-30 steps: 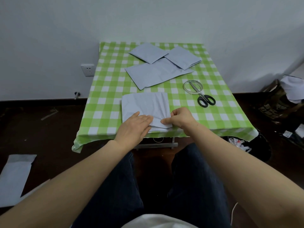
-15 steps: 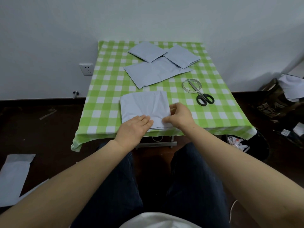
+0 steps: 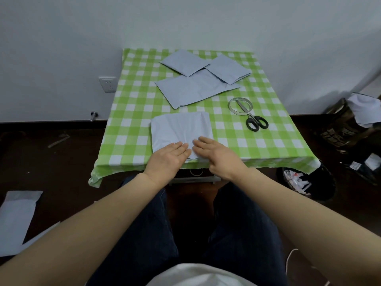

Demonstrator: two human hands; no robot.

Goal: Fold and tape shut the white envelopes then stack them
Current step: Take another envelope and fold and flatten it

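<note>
A folded white envelope (image 3: 179,129) lies near the front edge of the green checked table (image 3: 132,124). My left hand (image 3: 168,158) and my right hand (image 3: 216,155) both press flat on its near edge, fingers straight, side by side. A long unfolded envelope (image 3: 191,89) lies further back. Two folded envelopes (image 3: 184,61) (image 3: 227,68) sit behind it near the wall. A tape roll (image 3: 240,106) rests over the blades of black-handled scissors (image 3: 255,121) at the right.
A bin with scraps (image 3: 305,182) stands on the floor at the right front corner of the table. Bags and clutter (image 3: 348,124) fill the floor at the right. More white envelopes (image 3: 16,215) lie on the floor at the left. The wall is right behind the table.
My right hand let go of the envelope's near right corner and opened flat. It slid left beside my left hand, and both now press the near edge.
</note>
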